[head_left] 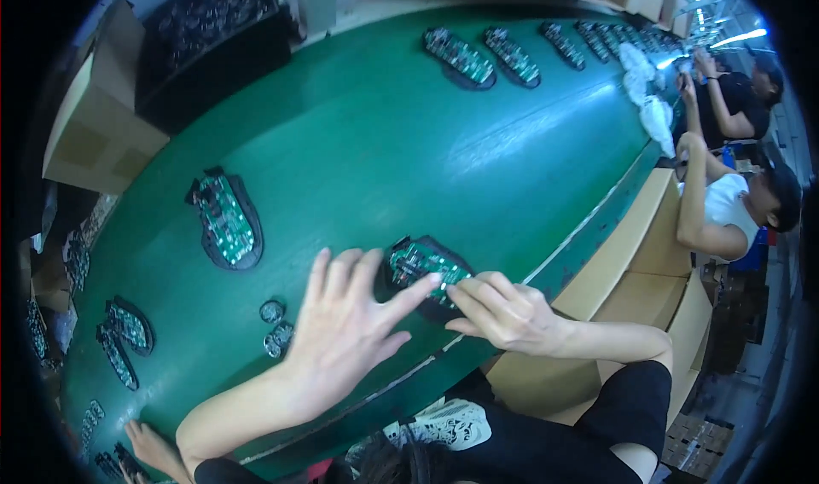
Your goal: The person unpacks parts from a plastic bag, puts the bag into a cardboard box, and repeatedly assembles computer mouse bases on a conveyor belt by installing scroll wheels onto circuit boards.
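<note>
A green circuit board [418, 260] lies in a dark, rounded shell on the green work surface [358, 143] in front of me. My left hand [339, 322] is spread over the surface to its left. One outstretched finger of that hand reaches across and touches the board. At the board's right end my right hand [509, 313] is closed, its fingertips pinched together against the board's edge. What lies between those fingertips is too small or hidden to make out. Two small round dark parts [275, 326] sit left of my left hand.
Another board in a shell [226, 220] lies farther left, and several more [461, 57] line the far side. Cardboard boxes stand at far left [102, 134] and right [631, 288]. Another person's hand [153, 450] shows at lower left. Co-workers [725, 202] sit along the right.
</note>
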`<state>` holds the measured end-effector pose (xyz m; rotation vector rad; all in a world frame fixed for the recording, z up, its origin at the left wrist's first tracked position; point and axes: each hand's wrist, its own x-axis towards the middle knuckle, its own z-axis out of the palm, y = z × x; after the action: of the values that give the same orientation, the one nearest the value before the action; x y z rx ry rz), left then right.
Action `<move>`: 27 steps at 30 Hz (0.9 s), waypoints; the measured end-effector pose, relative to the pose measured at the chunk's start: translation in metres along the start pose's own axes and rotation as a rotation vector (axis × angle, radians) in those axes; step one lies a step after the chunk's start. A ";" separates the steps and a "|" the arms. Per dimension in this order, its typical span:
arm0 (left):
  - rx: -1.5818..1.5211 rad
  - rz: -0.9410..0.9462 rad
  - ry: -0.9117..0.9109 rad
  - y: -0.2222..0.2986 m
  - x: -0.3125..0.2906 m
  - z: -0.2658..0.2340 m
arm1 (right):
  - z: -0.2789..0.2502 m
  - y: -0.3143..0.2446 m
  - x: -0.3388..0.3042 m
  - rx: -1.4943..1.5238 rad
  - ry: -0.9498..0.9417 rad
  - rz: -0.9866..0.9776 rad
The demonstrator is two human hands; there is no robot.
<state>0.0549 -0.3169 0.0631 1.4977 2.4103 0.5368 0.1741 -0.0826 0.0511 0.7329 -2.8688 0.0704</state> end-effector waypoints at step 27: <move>0.105 -0.249 0.275 -0.161 -0.060 -0.044 | 0.029 -0.054 0.187 0.562 -0.240 -0.320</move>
<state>-0.0659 -0.4429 0.0336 1.2015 2.8250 0.6020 0.0337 -0.2203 0.0576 1.3728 -2.9196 0.8193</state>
